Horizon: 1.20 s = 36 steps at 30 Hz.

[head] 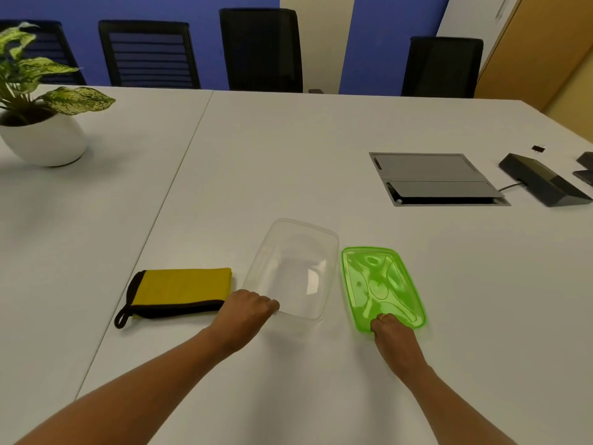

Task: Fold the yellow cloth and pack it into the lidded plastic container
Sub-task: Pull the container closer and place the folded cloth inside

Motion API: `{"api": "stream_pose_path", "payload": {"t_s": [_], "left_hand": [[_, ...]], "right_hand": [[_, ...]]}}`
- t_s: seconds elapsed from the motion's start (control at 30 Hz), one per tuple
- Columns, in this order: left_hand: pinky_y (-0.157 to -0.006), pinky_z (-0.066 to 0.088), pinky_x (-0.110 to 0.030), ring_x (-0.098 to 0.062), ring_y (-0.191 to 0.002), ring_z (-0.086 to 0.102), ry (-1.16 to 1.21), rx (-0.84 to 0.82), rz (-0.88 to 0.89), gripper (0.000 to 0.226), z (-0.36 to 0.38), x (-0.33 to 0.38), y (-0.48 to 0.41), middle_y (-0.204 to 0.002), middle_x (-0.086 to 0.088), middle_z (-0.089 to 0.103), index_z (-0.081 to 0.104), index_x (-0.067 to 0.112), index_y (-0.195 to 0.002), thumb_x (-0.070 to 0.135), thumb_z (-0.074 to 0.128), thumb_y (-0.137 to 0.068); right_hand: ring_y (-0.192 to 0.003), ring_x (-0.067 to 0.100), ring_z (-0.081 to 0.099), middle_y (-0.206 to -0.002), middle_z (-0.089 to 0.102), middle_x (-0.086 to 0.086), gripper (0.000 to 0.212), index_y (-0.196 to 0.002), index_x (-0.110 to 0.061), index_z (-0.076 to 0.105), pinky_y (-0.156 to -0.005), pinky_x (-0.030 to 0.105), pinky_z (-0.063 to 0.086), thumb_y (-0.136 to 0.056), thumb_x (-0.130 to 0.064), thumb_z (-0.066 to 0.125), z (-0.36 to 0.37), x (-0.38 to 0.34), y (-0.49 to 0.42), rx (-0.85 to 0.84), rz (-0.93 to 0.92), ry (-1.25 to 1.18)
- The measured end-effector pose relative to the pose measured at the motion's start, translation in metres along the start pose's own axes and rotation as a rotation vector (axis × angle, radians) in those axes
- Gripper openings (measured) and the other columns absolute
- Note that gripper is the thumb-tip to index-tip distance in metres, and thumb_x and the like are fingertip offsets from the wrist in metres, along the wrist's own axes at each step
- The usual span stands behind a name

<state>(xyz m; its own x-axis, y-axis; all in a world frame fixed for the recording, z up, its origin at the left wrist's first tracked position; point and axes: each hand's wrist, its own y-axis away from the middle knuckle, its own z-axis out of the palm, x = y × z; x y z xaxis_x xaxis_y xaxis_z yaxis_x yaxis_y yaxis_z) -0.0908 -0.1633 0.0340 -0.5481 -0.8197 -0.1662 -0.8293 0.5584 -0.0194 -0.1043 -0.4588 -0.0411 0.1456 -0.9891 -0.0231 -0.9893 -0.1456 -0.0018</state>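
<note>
The yellow cloth [183, 290] with black trim and a hanging loop lies folded on the white table, left of the container. The clear plastic container [295, 271] stands open and empty in the middle. Its green lid [382, 284] lies flat on the table just to the right. My left hand [247, 311] grips the container's near left corner, fingers curled over the rim. My right hand [390, 332] holds the lid's near edge, fingers curled on it.
A potted plant [41, 123] in a white pot stands at the far left. A grey cable hatch [436, 179] is set in the table at the far right, with a black device [542, 181] beyond it. Black chairs line the far edge.
</note>
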Motion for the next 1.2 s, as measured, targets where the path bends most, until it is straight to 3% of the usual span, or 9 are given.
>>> {"api": "stream_pose_path", "payload": {"t_s": [0.2, 0.33, 0.57, 0.67, 0.77, 0.87, 0.97, 1.07, 1.2], "left_hand": [[-0.037, 0.026, -0.012, -0.01, -0.029, 0.045, -0.004, -0.012, 0.041, 0.035, 0.0, 0.0, 0.023, -0.034, 0.006, 0.05, 0.062, 0.025, -0.048, 0.013, 0.089, -0.03], [-0.038, 0.043, -0.013, -0.009, -0.034, 0.052, 0.003, 0.015, 0.099, 0.031, -0.004, -0.005, 0.027, -0.038, 0.008, 0.056, 0.066, 0.027, -0.052, 0.015, 0.09, -0.037], [-0.047, 0.047, -0.015, -0.011, -0.044, 0.057, -0.018, 0.079, 0.246, 0.025, -0.018, -0.018, 0.033, -0.047, 0.009, 0.06, 0.066, 0.026, -0.058, 0.012, 0.085, -0.051], [-0.05, 0.051, -0.019, -0.013, -0.052, 0.06, 0.002, 0.118, 0.292, 0.021, -0.021, -0.026, 0.035, -0.053, 0.008, 0.062, 0.066, 0.025, -0.062, 0.011, 0.082, -0.059], [-0.055, 0.056, -0.025, -0.019, -0.064, 0.065, 0.065, 0.142, 0.305, 0.019, -0.019, -0.032, 0.035, -0.059, 0.005, 0.065, 0.065, 0.019, -0.063, 0.007, 0.079, -0.065], [-0.072, 0.058, -0.023, -0.018, -0.109, 0.064, 0.163, 0.142, 0.126, 0.012, -0.014, -0.038, 0.036, -0.096, 0.001, 0.074, 0.069, 0.019, -0.071, 0.011, 0.078, -0.069], [-0.094, 0.048, -0.031, -0.02, -0.144, 0.018, 0.251, -0.001, -0.172, 0.031, 0.004, -0.041, 0.037, -0.152, -0.006, 0.031, 0.061, 0.021, -0.118, 0.009, 0.054, -0.09], [-0.107, 0.037, -0.034, -0.029, -0.139, 0.03, 0.455, -0.023, -0.429, 0.052, 0.014, -0.033, 0.038, -0.155, -0.014, 0.021, 0.035, 0.02, -0.141, 0.005, 0.046, -0.093], [-0.092, 0.045, -0.035, -0.033, -0.111, 0.057, 0.904, 0.114, -0.741, 0.056, 0.02, -0.013, 0.039, -0.124, -0.019, 0.059, 0.028, 0.019, -0.144, 0.004, 0.042, -0.092]], "right_hand": [[-0.085, 0.028, 0.061, -0.081, 0.061, 0.01, 0.013, -0.075, -0.007, 0.06, -0.056, 0.034, 0.038, -0.077, 0.005, 0.055, 0.009, 0.002, 0.016, -0.09, 0.078, -0.008], [-0.109, 0.025, 0.055, -0.106, 0.062, 0.008, 0.032, -0.107, -0.011, 0.062, -0.083, 0.035, 0.046, -0.084, 0.002, 0.045, 0.005, 0.003, 0.019, -0.12, 0.147, -0.163], [-0.1, 0.035, 0.06, -0.106, 0.066, 0.02, 0.022, -0.106, -0.006, 0.062, -0.082, 0.039, 0.046, -0.091, -0.018, 0.053, -0.041, -0.017, -0.006, 0.249, 0.516, -0.77], [-0.099, 0.028, 0.059, -0.113, 0.061, 0.011, 0.026, -0.11, -0.017, 0.057, -0.074, 0.038, 0.047, -0.093, -0.035, 0.048, -0.063, -0.03, -0.025, 0.039, 0.569, -1.243], [-0.1, 0.026, 0.058, -0.117, 0.059, 0.009, 0.027, -0.119, -0.017, 0.053, -0.069, 0.033, 0.048, -0.093, -0.025, 0.049, -0.065, -0.04, -0.028, -0.143, 0.499, -1.287], [-0.097, 0.025, 0.055, -0.125, 0.058, 0.014, 0.034, -0.124, -0.008, 0.051, -0.062, 0.028, 0.048, -0.093, -0.004, 0.038, -0.059, -0.049, -0.023, -0.118, 0.507, -1.235], [-0.098, 0.032, 0.056, -0.125, 0.057, 0.015, 0.035, -0.122, -0.007, 0.052, -0.063, 0.03, 0.05, -0.092, -0.001, 0.036, -0.053, -0.061, -0.017, -0.088, 0.558, -1.269], [-0.101, 0.038, 0.057, -0.12, 0.057, 0.019, 0.031, -0.118, -0.006, 0.055, -0.076, 0.044, 0.053, -0.092, -0.003, 0.04, -0.05, -0.072, -0.013, -0.057, 0.604, -1.247], [-0.084, 0.027, 0.052, -0.102, 0.057, 0.014, 0.025, -0.112, -0.004, 0.058, -0.081, 0.051, 0.053, -0.094, -0.007, 0.04, -0.047, -0.082, -0.01, -0.027, 0.596, -1.188]]}}
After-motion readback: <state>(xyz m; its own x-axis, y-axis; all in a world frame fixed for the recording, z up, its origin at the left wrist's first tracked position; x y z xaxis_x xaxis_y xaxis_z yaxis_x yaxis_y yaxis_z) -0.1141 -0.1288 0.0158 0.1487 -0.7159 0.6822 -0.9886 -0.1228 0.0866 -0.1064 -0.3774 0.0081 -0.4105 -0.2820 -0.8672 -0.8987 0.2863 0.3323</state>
